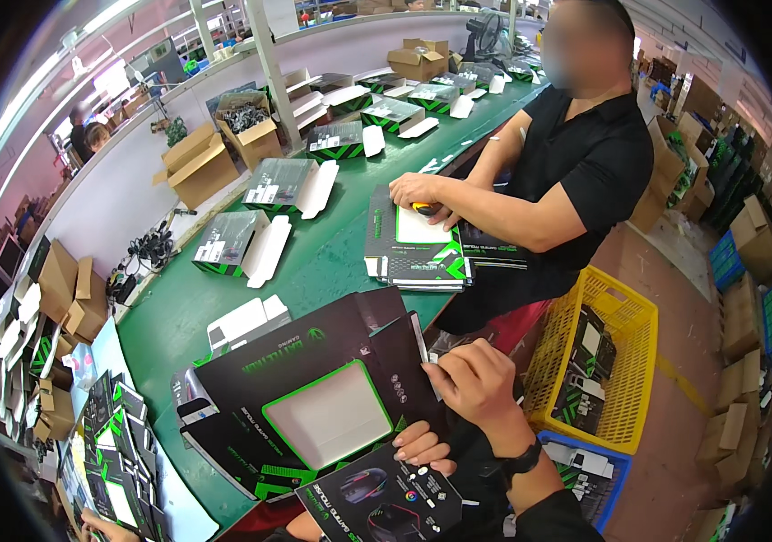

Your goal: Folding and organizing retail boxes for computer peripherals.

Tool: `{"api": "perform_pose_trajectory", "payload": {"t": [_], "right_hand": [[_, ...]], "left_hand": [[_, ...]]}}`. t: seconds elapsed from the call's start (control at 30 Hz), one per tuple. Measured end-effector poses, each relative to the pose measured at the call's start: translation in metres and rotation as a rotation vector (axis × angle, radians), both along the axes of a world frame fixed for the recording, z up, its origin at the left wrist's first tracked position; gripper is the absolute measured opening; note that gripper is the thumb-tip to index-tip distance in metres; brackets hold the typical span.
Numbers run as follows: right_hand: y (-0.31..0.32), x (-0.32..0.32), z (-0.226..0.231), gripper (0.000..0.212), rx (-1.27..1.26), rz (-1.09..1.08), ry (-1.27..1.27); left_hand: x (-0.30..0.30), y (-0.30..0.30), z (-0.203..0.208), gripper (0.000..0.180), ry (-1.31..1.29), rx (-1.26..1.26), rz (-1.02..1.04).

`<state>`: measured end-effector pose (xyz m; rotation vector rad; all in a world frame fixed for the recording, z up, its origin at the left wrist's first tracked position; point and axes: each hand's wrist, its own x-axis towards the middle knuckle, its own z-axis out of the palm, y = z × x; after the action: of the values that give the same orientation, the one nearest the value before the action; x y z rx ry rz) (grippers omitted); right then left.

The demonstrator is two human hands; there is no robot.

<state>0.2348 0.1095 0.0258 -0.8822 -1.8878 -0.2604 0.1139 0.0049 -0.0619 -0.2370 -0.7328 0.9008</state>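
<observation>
In front of me is a partly unfolded black carton (251,411) with green trim and a green-framed pale rectangle on its face. My right hand (478,379), with a dark band at the wrist, pinches the flap at the carton's right edge. The fingers of my left hand (422,449) curl over the carton's lower panel (377,508), which is printed with pictures of computer mice. That panel hides the rest of the left hand. Across the table corner, a co-worker's hands (422,200) hold a yellow-and-black tool over a stack of similar flat cartons (415,260).
Open window boxes (279,185) with white flaps line the green table (336,244). A yellow crate (634,361) and a blue crate (616,488) holding cartons stand at the right. Another person's hand (108,526) shows at lower left, beside piled cartons (115,452). Brown boxes (195,167) sit along the partition.
</observation>
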Motion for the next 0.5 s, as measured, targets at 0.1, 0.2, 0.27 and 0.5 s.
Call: {"api": "perform_pose_trajectory", "payload": {"t": [0.1, 0.2, 0.27, 0.5], "right_hand": [[-0.004, -0.002, -0.001, 0.026, 0.008, -0.014, -0.033], [-0.010, -0.005, -0.002, 0.026, 0.002, -0.004, -0.016], [-0.016, -0.017, -0.001, 0.026, -0.137, 0.229, 0.185], [-0.024, 0.008, 0.003, 0.022, -0.220, -0.004, 0.348]], "left_hand": [[-0.002, 0.003, -0.011, 0.013, -0.007, 0.029, 0.031], [0.000, 0.008, -0.017, 0.012, -0.026, 0.083, 0.056], [0.015, 0.027, -0.029, 0.012, -0.149, 0.222, 0.055], [-0.001, 0.007, -0.009, 0.013, -0.008, 0.057, 0.047]]}}
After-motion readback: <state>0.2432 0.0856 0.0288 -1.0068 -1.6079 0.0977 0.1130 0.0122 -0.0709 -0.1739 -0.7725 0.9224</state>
